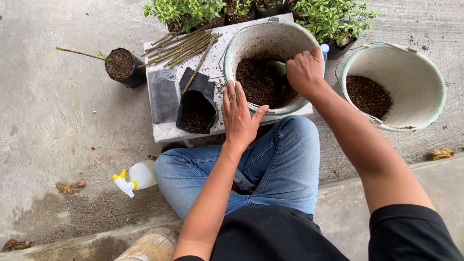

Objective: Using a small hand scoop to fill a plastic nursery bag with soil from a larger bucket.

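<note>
1. Seated cross-legged on bare concrete, knees in blue jeans tucked against a low white board [162, 130]; open floor to the left, broken only by a spray bottle [137, 177] near the left knee and a filled black pot with a cutting [123, 65] off the board's left edge.
2. Crowded on the board: a tilted pale bucket [241, 41] half full of dark soil, a bundle of green stem cuttings [181, 47], a flat black bag [164, 94] and an open black grow bag [195, 112] near the front edge.
3. A second soil bucket [427, 82] on the ground to the right, well apart from the first; potted green plants along the far edge.
4. Left hand [240, 116] flat and spread, fingers wide, resting against the tilted bucket's near rim, just right of the grow bag, holding nothing.
5. Right hand [304, 72] reaching over the bucket's right rim, wrist bent down, fingers curled around a pale scoop handle [279, 66] above the soil.
</note>
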